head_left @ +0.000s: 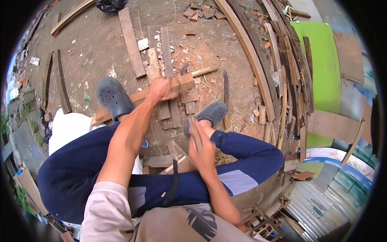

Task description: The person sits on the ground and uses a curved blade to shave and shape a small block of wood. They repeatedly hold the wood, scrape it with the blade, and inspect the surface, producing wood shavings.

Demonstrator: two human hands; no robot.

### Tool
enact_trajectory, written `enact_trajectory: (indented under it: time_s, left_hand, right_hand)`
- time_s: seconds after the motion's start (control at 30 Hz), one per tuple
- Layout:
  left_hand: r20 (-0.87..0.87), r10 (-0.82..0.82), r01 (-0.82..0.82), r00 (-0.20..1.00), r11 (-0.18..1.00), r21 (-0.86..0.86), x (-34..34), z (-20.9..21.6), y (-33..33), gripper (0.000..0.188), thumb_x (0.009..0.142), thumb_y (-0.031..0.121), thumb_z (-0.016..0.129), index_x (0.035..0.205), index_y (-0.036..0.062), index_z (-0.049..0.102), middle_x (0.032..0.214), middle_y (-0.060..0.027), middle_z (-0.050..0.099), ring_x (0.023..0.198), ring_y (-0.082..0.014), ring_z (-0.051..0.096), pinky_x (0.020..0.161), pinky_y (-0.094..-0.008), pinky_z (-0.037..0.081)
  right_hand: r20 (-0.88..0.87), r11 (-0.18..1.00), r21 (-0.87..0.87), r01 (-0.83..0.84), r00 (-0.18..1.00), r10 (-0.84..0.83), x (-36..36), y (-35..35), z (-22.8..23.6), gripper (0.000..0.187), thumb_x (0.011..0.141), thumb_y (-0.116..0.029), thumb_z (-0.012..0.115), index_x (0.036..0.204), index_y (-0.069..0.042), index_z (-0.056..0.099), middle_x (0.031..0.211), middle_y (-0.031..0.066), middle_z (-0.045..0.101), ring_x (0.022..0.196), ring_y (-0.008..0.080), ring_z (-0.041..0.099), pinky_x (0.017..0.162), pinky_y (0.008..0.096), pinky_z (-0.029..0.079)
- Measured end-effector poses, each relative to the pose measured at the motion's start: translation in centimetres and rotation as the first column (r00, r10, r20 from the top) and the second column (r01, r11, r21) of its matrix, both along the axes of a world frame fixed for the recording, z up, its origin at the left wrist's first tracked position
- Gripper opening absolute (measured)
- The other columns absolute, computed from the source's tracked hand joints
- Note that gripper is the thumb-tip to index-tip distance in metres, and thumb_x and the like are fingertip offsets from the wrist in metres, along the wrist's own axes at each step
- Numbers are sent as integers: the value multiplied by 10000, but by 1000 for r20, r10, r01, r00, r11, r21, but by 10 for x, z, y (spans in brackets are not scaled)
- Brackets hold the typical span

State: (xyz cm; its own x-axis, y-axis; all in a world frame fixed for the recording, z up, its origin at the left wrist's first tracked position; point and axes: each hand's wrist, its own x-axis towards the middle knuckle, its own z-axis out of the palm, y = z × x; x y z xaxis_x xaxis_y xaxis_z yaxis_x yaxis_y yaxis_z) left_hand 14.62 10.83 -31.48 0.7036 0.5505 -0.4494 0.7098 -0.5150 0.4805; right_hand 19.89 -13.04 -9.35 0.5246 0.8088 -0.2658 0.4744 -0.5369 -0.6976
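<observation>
My left hand [162, 88] is closed over the top of a squared wooden beam [139, 97], which lies slantwise across shorter boards [166, 52] on the ground. In my right hand [202, 152], blurred by motion, is a narrow, flat brown strip that looks like wood [195, 131]; it is held between my knees, pointing away from me. Just beyond the beam's right end lies a tool with a pale wooden handle [205, 72] and a curved dark head [185, 68]. Small offcuts [189, 97] sit under that end of the beam.
My feet in grey clogs [115, 96] flank the beam. To the right lies a long dark blade-like tool [225, 97]. Long timbers [258, 68] are piled farther right, beside a green panel [316, 72] and corrugated sheets [334, 209]. A white sack [70, 131] is at left.
</observation>
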Motion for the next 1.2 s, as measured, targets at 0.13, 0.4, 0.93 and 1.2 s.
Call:
enact_trajectory:
  time_s: [0.13, 0.4, 0.93, 1.2]
  left_hand:
    - [25, 12, -13, 1000, 999, 53, 0, 0, -1, 767, 658, 514, 790, 1143, -62, 641, 874, -269, 714, 831, -393, 729, 768, -485, 600]
    - [85, 28, -33, 996, 998, 55, 4, 17, -1, 763, 670, 558, 767, 1138, -37, 672, 857, -247, 727, 780, -383, 726, 743, -483, 580]
    - [49, 29, -34, 998, 994, 104, 1, 14, -5, 773, 677, 520, 786, 1217, -21, 671, 959, -281, 724, 892, -403, 731, 830, -476, 577]
    - [10, 8, -9, 1000, 996, 84, 1, 5, 6, 752, 690, 517, 779, 1222, -5, 679, 987, -300, 722, 937, -443, 714, 867, -497, 558]
  right_hand:
    - [66, 993, 114, 26, 997, -33, -15, -40, 29, 559, 880, 9, 606, 1435, -27, 554, 1236, 244, 684, 965, 374, 735, 766, 402, 585]
    - [-142, 997, -26, 76, 987, -79, 3, 10, -11, 644, 839, 5, 606, 1474, -51, 515, 1089, 294, 690, 855, 442, 702, 718, 463, 561]
    - [-310, 990, 28, 141, 943, -125, 17, -17, -20, 788, 824, -42, 670, 1557, -187, 417, 1012, 267, 716, 760, 459, 694, 669, 505, 563]
    - [-258, 997, -43, 56, 964, -66, 27, -4, -12, 727, 845, -75, 667, 1532, -153, 444, 806, 268, 701, 747, 460, 700, 687, 535, 569]
